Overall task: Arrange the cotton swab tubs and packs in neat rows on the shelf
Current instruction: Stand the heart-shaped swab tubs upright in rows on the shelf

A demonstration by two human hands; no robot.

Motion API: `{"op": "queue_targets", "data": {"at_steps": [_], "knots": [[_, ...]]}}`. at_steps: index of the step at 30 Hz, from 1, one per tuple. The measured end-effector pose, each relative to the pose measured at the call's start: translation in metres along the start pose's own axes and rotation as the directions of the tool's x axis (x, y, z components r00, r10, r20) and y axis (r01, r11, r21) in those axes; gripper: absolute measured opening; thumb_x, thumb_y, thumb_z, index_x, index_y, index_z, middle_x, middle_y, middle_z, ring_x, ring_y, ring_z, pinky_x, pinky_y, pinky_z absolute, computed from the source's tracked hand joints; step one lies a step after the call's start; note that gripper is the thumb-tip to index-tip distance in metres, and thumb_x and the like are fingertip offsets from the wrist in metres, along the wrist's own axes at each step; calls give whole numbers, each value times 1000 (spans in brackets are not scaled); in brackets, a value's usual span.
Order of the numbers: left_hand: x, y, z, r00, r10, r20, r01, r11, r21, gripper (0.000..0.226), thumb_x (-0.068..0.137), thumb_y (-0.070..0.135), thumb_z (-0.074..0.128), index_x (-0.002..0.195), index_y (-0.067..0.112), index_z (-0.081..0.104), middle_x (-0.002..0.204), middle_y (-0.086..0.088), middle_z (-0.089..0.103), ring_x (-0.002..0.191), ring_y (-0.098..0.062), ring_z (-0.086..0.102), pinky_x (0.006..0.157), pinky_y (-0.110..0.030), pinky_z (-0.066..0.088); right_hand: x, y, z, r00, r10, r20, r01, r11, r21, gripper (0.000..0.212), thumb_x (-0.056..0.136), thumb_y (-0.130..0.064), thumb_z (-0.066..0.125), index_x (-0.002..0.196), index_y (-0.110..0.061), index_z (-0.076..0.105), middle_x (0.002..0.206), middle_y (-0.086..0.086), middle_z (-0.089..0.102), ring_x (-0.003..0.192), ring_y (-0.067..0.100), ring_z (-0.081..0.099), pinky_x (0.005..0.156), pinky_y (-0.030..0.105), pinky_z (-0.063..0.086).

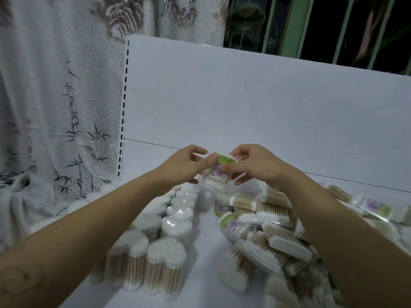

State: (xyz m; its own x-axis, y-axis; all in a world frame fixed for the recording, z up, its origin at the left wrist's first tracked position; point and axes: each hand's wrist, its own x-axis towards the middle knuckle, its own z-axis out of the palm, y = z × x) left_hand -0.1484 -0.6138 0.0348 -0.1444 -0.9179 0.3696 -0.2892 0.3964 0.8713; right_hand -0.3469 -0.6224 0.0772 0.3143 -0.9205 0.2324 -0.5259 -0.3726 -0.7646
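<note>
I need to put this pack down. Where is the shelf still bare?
For the held pack: a bare strip between the heart-shaped tubs and the pile of packs, and more bare shelf behind the tubs along the back panel. The right side, under the pile, is crowded.

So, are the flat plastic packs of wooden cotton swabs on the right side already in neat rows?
No, the flat plastic packs lie tumbled in a loose heap on the white shelf.
</note>
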Motion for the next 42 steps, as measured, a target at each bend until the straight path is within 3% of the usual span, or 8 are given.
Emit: {"op": "queue_targets", "data": {"at_steps": [5, 9, 15, 19, 25, 28, 32, 42], "knots": [[-1, 3, 0, 975, -194, 106, 216, 934, -284, 61, 85, 49, 64, 125, 4, 54, 119, -15, 63, 100, -27, 69, 83, -44, 59, 4, 7, 6, 998, 27, -65, 5, 896, 443, 48, 77, -5, 78, 116, 7, 52, 106, 24, 69, 90, 30, 73, 77, 35, 61], [5, 3, -3, 987, -140, 83, 163, 861, -481, 41, 92, 36, 63, 117, 4, 62, 110, -15, 70, 101, -26, 69, 83, -44, 59, 7, 6, 10, 997, -21, -70, 26, 997, 69, 42, 73, -20, 84, 102, -4, 60, 101, 11, 71, 91, 21, 71, 81, 35, 59], [16, -1, -20, 995, 28, -93, -18, 993, 114, 53, 72, 34, 84, 121, 25, 63, 108, 1, 64, 88, -17, 65, 72, -26, 51, 6, -8, 6, 993, -117, 32, 119, 900, -420, 88, 65, -43, 87, 141, -31, 42, 125, -12, 53, 106, 5, 58, 91, 26, 48], [22, -5, -17, 999, 46, 28, -50, 987, 151, 58, 67, 40, 86, 117, 24, 62, 109, 0, 66, 85, -13, 64, 69, -23, 46, 15, -13, 25, 972, -228, 52, 224, 845, -486, 77, 66, -41, 86, 133, -38, 49, 115, -13, 58, 95, 2, 60, 78, 18, 46], [26, -17, -22, 998, 53, 36, -60, 971, 233, 61, 74, 43, 80, 126, 23, 55, 117, 5, 62, 98, -13, 65, 84, -30, 53, 28, -1, 35, 988, -152, 3, 119, 759, -641, 61, 73, -33, 79, 125, -22, 50, 112, -2, 54, 92, 17, 52, 68, 28, 38], [27, -21, -27, 985, 36, 171, -128, 817, 562, 46, 87, 46, 67, 127, 27, 57, 131, 7, 57, 116, -12, 56, 96, -26, 42, 39, 11, 44, 998, -35, -48, -5, 756, -655, 62, 72, -29, 81, 122, -17, 46, 111, 2, 50, 93, 20, 49, 69, 31, 38], [31, -31, -28, 914, -213, 345, -189, 530, 827, 47, 95, 49, 51, 138, 29, 50, 146, 2, 45, 131, -19, 44, 106, -30, 33, 53, 23, 61, 997, 67, -24, -63, 662, -747, 58, 70, -37, 82, 114, -12, 54, 106, 2, 55, 92, 21, 50, 74, 31, 42], [63, -55, -27, 806, -439, 396, -231, 383, 894, 67, 96, 60, 38, 153, 28, 25, 154, 0, 36, 141, -21, 33, 115, -36, 26, 70, 50, 81, 991, 131, -12, -80, 522, -849, 57, 73, -45, 79, 116, -15, 57, 114, 4, 57, 102, 23, 54, 81, 32, 43]]}}
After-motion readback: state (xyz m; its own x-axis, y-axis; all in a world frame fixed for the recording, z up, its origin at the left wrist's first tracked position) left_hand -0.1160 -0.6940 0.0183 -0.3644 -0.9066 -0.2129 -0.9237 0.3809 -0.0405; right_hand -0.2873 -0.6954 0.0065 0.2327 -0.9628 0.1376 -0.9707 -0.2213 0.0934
